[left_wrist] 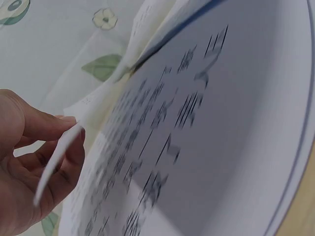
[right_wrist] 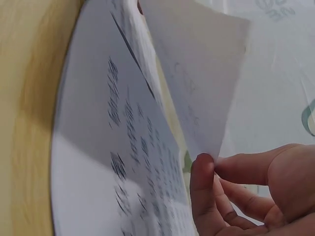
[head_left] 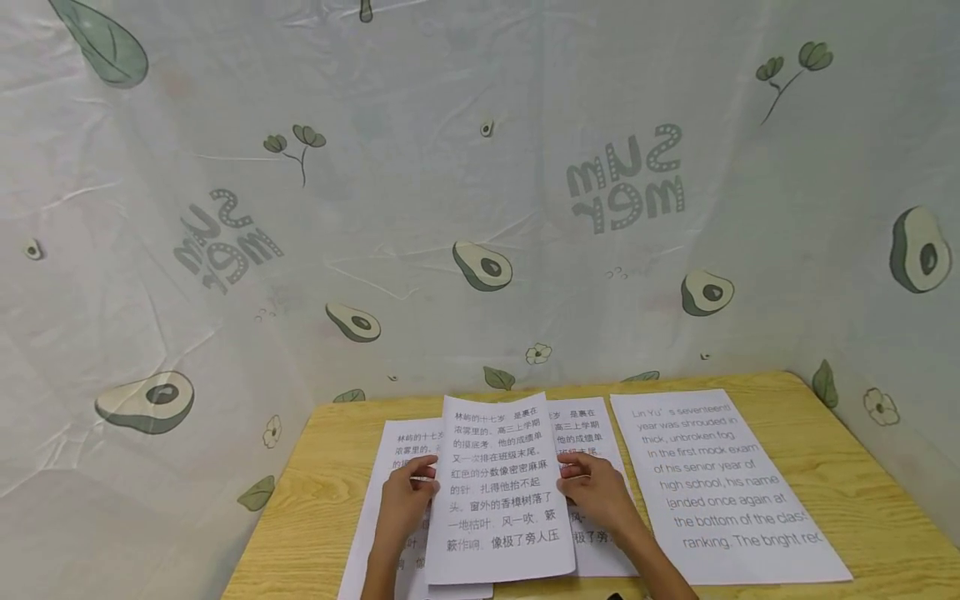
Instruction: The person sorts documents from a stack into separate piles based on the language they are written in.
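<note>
Both hands hold up a white sheet of paper (head_left: 497, 492) printed with large lines of Chinese text. My left hand (head_left: 405, 504) pinches its left edge, thumb against fingers. At the opposite edge, my right hand (head_left: 597, 493) pinches the paper in the same way. The sheet stands raised over two similar printed pages, the left page (head_left: 369, 533) and the right page (head_left: 606, 433), and hides parts of both. In the left wrist view the held edge curves between thumb and fingers (left_wrist: 74, 162). The right wrist view shows the sheet's pale back.
Farther right lies a sheet with English text (head_left: 731, 492), flat on the yellow wood-grain table (head_left: 832, 450). A pale curtain (head_left: 420, 208) with avocado and leaf prints hangs behind the table and along its sides. A small dark object (head_left: 615, 596) shows at the bottom edge.
</note>
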Motion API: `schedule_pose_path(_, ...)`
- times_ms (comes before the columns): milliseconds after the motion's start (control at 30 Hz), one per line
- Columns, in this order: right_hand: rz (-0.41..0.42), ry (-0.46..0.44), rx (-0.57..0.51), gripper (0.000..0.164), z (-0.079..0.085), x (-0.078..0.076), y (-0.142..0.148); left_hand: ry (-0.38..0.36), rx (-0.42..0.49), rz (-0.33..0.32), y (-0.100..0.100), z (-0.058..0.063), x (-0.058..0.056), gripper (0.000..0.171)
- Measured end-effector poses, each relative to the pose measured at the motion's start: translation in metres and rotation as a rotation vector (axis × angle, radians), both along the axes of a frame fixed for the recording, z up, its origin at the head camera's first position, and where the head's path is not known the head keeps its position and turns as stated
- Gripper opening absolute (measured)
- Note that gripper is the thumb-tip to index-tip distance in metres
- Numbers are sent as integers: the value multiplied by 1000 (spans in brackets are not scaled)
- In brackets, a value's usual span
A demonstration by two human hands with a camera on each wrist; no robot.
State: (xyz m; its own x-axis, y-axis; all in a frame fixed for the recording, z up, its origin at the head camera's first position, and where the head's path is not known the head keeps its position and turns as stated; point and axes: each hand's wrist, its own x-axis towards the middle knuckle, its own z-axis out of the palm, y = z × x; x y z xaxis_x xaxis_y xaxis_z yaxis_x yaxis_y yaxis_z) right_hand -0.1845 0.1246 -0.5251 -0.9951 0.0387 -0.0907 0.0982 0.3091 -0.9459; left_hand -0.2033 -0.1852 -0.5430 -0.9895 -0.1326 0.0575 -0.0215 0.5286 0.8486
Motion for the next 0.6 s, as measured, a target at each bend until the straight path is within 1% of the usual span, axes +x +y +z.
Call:
schedule_pose_path(233, 33, 1, -41, 43, -9, 0, -26, -2, -32, 41, -25, 2, 2, 40)
schedule_pose_path(367, 78, 22, -54, 44, -13, 0, -39, -8, -37, 63, -38, 3, 4, 42)
schedule_pose_path(500, 127, 53, -73, 47, -16, 0, -50, -24, -48, 84, -50, 1, 6, 43)
schedule_pose_path(600, 156, 60, -92, 49, -17, 0, -58, -29, -59, 91, -57, 0, 7, 42)
